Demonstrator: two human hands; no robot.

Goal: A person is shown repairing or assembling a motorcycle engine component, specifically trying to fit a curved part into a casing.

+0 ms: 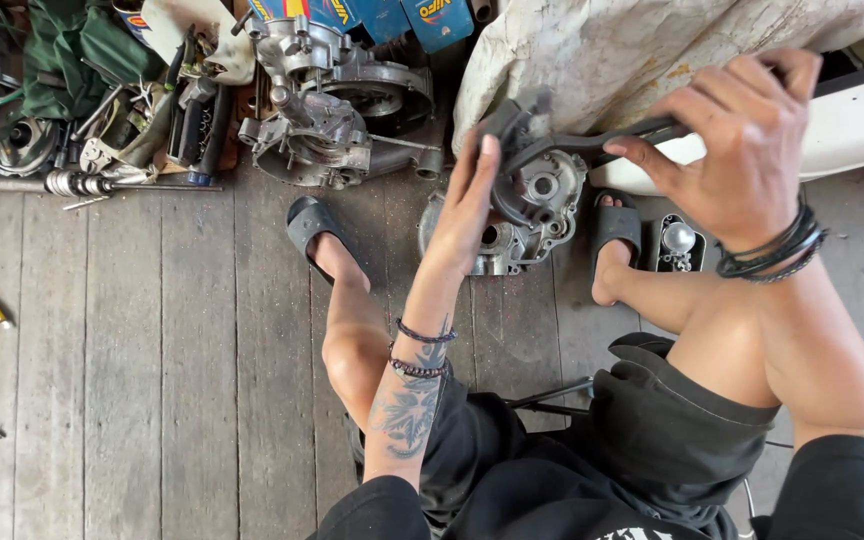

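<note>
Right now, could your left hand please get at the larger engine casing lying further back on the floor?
Probably yes: the left hand rests flat against the engine case cover, holding nothing, and bare floorboards separate it from the larger engine casing. It would have to let go of the cover.

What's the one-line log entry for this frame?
left hand: flat against engine case | right hand: gripping dark wrench on the case | case between feet on plank floor

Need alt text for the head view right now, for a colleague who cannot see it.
Seen from above, a seated person's left hand presses flat on a grey metal engine casing on a plank floor, while the right hand grips a dark tool handle reaching onto it. Another engine casing and scattered parts lie beyond, past the person's sandalled feet.
</note>
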